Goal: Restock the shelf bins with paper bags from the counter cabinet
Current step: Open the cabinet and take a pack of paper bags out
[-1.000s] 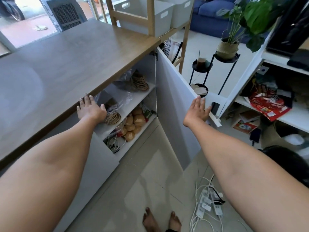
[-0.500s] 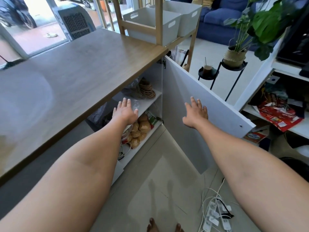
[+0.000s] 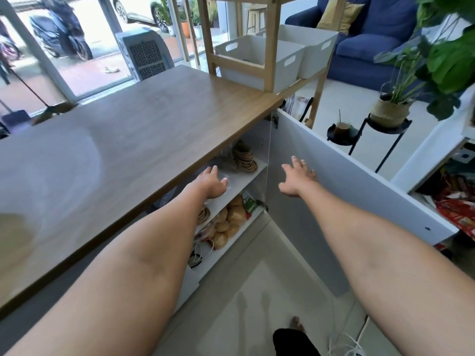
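Both hands have moved deeper toward the open cabinet since half a second ago.

From the head view, the left hand [image 3: 212, 185] reaches over the upper shelf [image 3: 253, 173], fingers spread, its grip released. The right hand [image 3: 298, 179] is beside the open door [image 3: 359, 201], also holding nothing. The paper bags [image 3: 244, 158], a stack with handles, lie just beyond the left hand, which is nearer. The white bins [image 3: 257, 57] stand above the table [image 3: 144, 129].

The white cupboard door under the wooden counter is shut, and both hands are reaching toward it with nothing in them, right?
Not quite. In the head view the white cupboard door under the wooden counter is swung open, showing the shelves inside. The rest holds: the left hand and right hand reach in with nothing in them.
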`<state>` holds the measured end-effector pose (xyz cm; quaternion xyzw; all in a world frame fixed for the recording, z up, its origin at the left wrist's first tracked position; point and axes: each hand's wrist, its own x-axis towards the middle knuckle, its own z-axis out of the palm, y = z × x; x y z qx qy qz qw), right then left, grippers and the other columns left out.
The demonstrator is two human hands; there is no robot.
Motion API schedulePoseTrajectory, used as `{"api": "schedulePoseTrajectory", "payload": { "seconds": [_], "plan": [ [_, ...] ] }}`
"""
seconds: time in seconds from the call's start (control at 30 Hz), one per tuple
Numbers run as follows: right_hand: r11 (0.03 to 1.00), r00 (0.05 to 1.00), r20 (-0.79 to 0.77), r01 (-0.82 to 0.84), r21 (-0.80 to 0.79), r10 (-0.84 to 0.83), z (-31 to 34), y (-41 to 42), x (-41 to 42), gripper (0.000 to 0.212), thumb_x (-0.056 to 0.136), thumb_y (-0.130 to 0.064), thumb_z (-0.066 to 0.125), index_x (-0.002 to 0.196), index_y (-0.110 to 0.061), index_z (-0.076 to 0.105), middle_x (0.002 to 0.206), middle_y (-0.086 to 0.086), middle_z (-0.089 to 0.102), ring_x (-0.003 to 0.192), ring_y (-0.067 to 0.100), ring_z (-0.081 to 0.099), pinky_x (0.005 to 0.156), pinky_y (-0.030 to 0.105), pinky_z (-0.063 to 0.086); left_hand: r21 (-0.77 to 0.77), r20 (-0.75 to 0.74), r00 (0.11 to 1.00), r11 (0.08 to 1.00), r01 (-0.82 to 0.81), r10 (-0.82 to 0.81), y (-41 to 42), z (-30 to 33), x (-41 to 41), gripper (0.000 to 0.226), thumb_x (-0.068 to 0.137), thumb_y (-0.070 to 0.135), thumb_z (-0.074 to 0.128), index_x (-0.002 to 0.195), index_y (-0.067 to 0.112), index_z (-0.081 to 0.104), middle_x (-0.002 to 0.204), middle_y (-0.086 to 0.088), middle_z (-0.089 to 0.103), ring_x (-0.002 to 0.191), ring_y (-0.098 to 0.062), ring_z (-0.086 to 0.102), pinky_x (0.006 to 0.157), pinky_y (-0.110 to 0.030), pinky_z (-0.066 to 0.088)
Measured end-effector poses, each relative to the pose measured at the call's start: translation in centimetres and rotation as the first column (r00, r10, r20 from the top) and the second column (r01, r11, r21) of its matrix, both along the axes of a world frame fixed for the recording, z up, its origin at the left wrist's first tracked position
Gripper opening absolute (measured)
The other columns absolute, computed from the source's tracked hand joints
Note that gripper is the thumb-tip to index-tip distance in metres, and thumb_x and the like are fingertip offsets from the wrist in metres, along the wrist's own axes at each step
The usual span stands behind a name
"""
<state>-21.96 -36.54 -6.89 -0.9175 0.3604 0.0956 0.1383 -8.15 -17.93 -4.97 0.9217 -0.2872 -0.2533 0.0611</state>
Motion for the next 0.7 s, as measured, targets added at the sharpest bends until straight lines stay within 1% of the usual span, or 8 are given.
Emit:
{"api": "schedulePoseTrajectory", "payload": {
  "seconds": [0.17,0.27,0.33,0.43,0.53,0.57,0.63,0.7],
  "plan": [
    [0.997,0.997,-0.028,-0.071,0.018,0.072,-0.7,-4.5,3.8,0.069,0.090,-0.026,0.051,0.152,-0.023,0.021,0.162,0.006,-0.001,0.148,0.029,0.000,0.120,0.048,0.009,0.014,-0.056,0.996,0.997,-0.074,0.075,-3.6,-0.9,2.0,0.069,0.102,0.045,0.030,0.156,0.010,0.004,0.163,-0.012,0.002,0.150,-0.029,0.007,0.121,-0.041,0.012],
    [0.990,0.988,-0.059,-0.142,0.019,0.143,-1.1,-7.7,6.4,0.067,0.090,-0.029,0.050,0.151,-0.021,0.022,0.161,0.008,0.006,0.148,0.030,0.004,0.119,0.048,0.013,0.018,-0.088,0.983,0.987,-0.160,0.161,-6.4,-1.7,3.4,0.068,0.102,0.045,0.029,0.155,0.010,0.005,0.162,-0.014,0.005,0.150,-0.031,0.011,0.121,-0.042,0.013],
    [0.982,0.980,-0.069,-0.185,0.029,0.187,-1.1,-9.9,8.3,0.067,0.091,-0.032,0.050,0.151,-0.019,0.023,0.159,0.010,0.012,0.147,0.031,0.009,0.119,0.047,0.017,0.026,-0.107,0.970,0.976,-0.215,0.217,-8.6,-2.0,4.1,0.067,0.103,0.044,0.028,0.155,0.008,0.007,0.162,-0.015,0.009,0.149,-0.030,0.013,0.122,-0.042,0.014],
    [0.963,0.964,-0.066,-0.249,0.101,0.256,-1.3,-12.5,10.8,0.067,0.091,-0.036,0.049,0.150,-0.016,0.025,0.155,0.014,0.022,0.144,0.032,0.019,0.116,0.046,0.025,0.019,-0.144,0.943,0.954,-0.300,0.299,-11.5,-2.5,4.6,0.065,0.104,0.042,0.027,0.155,0.006,0.010,0.161,-0.014,0.013,0.149,-0.029,0.015,0.122,-0.040,0.014],
    [0.941,0.949,-0.062,-0.295,0.167,0.309,-2.0,-14.2,13.0,0.067,0.091,-0.039,0.050,0.149,-0.015,0.026,0.151,0.015,0.027,0.138,0.036,0.030,0.111,0.046,0.033,-0.016,-0.209,0.889,0.908,-0.419,0.407,-13.8,-3.8,5.6,0.063,0.104,0.041,0.028,0.153,0.003,0.016,0.161,-0.015,0.015,0.149,-0.030,0.016,0.121,-0.038,0.015],
    [0.934,0.945,-0.062,-0.305,0.187,0.322,-2.2,-14.7,13.6,0.067,0.091,-0.038,0.051,0.149,-0.014,0.026,0.151,0.016,0.027,0.136,0.037,0.032,0.110,0.045,0.035,-0.034,-0.256,0.855,0.879,-0.475,0.452,-14.4,-3.9,5.8,0.063,0.104,0.041,0.028,0.153,0.002,0.017,0.161,-0.016,0.016,0.148,-0.030,0.017,0.121,-0.037,0.016],
    [0.917,0.940,-0.060,-0.313,0.247,0.337,-3.1,-15.6,15.2,0.068,0.093,-0.037,0.050,0.150,-0.011,0.025,0.152,0.017,0.026,0.136,0.037,0.034,0.109,0.043,0.037,-0.064,-0.319,0.783,0.813,-0.579,0.534,-15.6,-4.6,6.2,0.062,0.105,0.039,0.027,0.152,0.000,0.017,0.160,-0.017,0.015,0.149,-0.030,0.016,0.119,-0.034,0.015],
    [0.901,0.944,-0.049,-0.295,0.319,0.326,-4.0,-15.9,16.3,0.068,0.095,-0.038,0.048,0.151,-0.009,0.022,0.154,0.018,0.023,0.138,0.036,0.033,0.110,0.040,0.035,-0.086,-0.344,0.734,0.759,-0.645,0.585,-16.3,-5.3,7.0,0.063,0.105,0.040,0.026,0.153,0.000,0.015,0.161,-0.017,0.013,0.149,-0.029,0.014,0.118,-0.033,0.015]
  ]
}}
